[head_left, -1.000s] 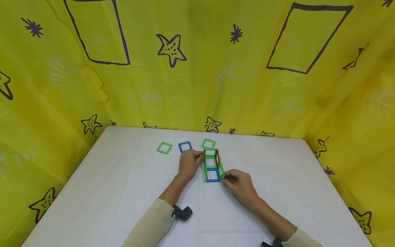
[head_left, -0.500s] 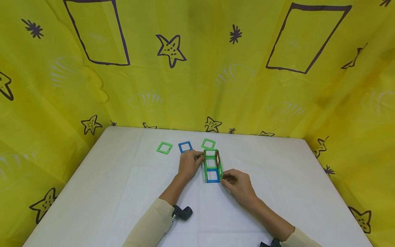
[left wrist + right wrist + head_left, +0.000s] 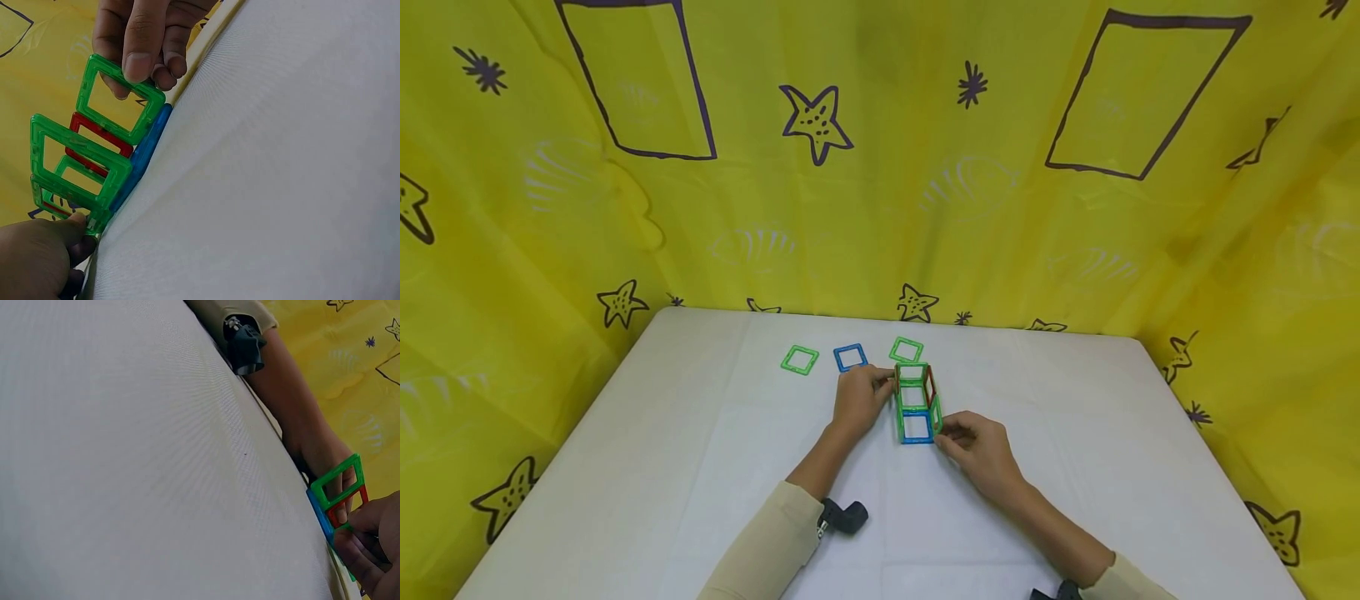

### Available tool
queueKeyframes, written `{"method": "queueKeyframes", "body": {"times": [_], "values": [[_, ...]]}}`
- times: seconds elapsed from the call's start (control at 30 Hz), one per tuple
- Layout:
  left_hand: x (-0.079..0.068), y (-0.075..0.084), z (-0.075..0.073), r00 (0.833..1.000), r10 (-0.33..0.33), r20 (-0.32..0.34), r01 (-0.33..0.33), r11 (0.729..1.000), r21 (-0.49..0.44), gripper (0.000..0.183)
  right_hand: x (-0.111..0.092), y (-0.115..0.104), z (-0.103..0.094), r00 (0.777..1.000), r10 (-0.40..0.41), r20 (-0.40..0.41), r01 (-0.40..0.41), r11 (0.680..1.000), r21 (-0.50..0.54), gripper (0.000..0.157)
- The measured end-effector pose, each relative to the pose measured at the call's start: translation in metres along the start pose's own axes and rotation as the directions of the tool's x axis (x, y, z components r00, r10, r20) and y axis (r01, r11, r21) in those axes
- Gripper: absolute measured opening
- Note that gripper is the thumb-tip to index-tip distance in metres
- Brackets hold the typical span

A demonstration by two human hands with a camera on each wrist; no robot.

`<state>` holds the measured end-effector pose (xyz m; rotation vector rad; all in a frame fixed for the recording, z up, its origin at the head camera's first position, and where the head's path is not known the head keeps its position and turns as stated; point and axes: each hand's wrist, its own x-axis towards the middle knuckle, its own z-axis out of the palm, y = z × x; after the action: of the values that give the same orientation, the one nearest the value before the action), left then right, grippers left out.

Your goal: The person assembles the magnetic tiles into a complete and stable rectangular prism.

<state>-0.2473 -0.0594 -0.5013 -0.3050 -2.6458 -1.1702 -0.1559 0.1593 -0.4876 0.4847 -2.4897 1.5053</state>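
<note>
A small open structure of square magnetic tiles stands mid-table. Its front blue tile (image 3: 917, 442) lies flat, with green tiles upright along both sides. Farther back, a red tile (image 3: 931, 385) forms part of the right wall. My right hand (image 3: 988, 450) pinches the front right green tile (image 3: 119, 130), upright at the blue tile's edge. At the far left of the structure, my left hand (image 3: 855, 402) holds a tile of the left wall between thumb and forefinger; in the left wrist view its fingertips (image 3: 76, 220) are at the lower corner of that wall.
Behind the structure lie a loose green tile (image 3: 910, 340), a blue tile (image 3: 847, 346) partly behind my left hand, and another green tile (image 3: 794, 369) farther left. A yellow patterned curtain (image 3: 880, 208) closes off the white table's (image 3: 1037, 375) back and sides.
The front right green tile has tipped slightly left, closer in against the blue tile, and my right hand moved left with it. My left hand stays in place.
</note>
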Motion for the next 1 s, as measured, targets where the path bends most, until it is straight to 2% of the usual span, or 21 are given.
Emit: {"method": "queueKeyframes", "body": {"times": [0.23, 0.5, 0.7, 1.0], "values": [[0.001, 0.0, 0.001, 1.0, 0.021, -0.007, -0.021, 1.0, -0.007, 0.021, 0.001, 0.0, -0.001, 1.0, 0.015, 0.013, -0.015, 1.0, -0.013, 0.019], [0.0, 0.003, 0.002, 1.0, -0.004, 0.008, 0.004, 1.0, -0.012, 0.023, 0.004, 0.0, -0.008, 0.996, 0.076, 0.053, -0.073, 0.995, -0.064, 0.022], [0.0, 0.001, 0.002, 1.0, -0.007, 0.007, 0.007, 1.0, -0.001, 0.022, 0.022, 0.005, -0.011, 0.987, 0.152, 0.054, -0.149, 0.987, -0.063, 0.018], [0.0, -0.005, -0.002, 0.999, 0.015, 0.039, -0.013, 0.999, -0.051, 0.023, 0.057, 0.018, -0.011, 0.981, 0.182, 0.063, -0.181, 0.983, -0.03, 0.023]]}}
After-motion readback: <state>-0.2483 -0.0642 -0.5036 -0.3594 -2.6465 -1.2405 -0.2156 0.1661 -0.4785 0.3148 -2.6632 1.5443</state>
